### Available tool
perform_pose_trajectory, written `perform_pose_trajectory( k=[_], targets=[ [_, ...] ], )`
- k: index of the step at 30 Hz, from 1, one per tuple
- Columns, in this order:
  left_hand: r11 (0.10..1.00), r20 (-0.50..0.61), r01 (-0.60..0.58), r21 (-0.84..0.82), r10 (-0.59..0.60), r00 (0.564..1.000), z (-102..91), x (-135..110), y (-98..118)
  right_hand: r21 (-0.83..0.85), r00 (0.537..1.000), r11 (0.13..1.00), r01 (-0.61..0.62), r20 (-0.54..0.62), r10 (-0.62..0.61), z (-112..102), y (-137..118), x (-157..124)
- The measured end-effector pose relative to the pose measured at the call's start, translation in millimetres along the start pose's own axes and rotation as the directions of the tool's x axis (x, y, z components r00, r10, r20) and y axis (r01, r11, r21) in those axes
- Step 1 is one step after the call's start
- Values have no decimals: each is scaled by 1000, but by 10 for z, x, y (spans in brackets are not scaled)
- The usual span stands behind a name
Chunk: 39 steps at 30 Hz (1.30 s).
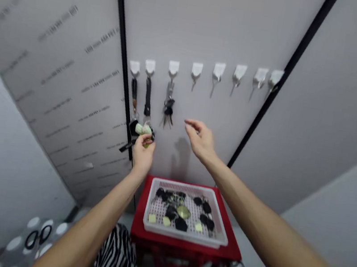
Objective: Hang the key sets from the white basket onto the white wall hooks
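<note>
My left hand [143, 153] has its fingers curled round the lower end of a pale green keychain charm [143, 129]. That charm is at the bottom of a black strap [148, 97] hanging from the second hook. Just beside it, a black and brown strap [134, 92] with dark tags hangs from the first hook. A bunch of keys [169, 108] with black heads hangs from the third hook. My right hand [200, 141] is raised in front of the wall, right of the keys, fingers stretched and apart from the thumb, holding nothing.
More white adhesive hooks [218, 71] continue rightward along the wall. Below, a white perforated basket [182, 238] on a red stool [231, 245] holds several black keys, a gold-coloured round piece and yellow squares. Black scissors [31, 239] lie at lower left on white-capped bottles.
</note>
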<state>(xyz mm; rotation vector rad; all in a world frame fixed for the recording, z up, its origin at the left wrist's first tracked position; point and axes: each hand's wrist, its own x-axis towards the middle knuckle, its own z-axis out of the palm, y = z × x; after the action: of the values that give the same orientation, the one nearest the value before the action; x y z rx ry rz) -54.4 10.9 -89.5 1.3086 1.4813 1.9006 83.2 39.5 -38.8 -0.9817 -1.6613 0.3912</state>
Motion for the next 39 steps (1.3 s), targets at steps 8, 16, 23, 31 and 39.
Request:
perform_pose_trajectory(
  k=[8,16,23,31,39],
  targets=[
    [882,729,-249,400,-141,669,85,-1050,-697,-472,821,879,-74,471,322,-185,934,-1630],
    [718,693,-330,613,-288,661,241,-1008,-733,-587,777,810,-12,505,377,-99,969,-1556],
    [727,698,-273,630,-376,609,275,-1016,-725,-425,774,894,-143,514,369,-110,973,-1595],
    [949,659,-43,312,-183,729,256,-988,-703,-231,903,952,-199,335,270,-164,956,-1605],
    [988,769,-4,151,-115,629,207,-705,-348,20,882,973,-228,427,198,-181,768,-1532]
  ],
)
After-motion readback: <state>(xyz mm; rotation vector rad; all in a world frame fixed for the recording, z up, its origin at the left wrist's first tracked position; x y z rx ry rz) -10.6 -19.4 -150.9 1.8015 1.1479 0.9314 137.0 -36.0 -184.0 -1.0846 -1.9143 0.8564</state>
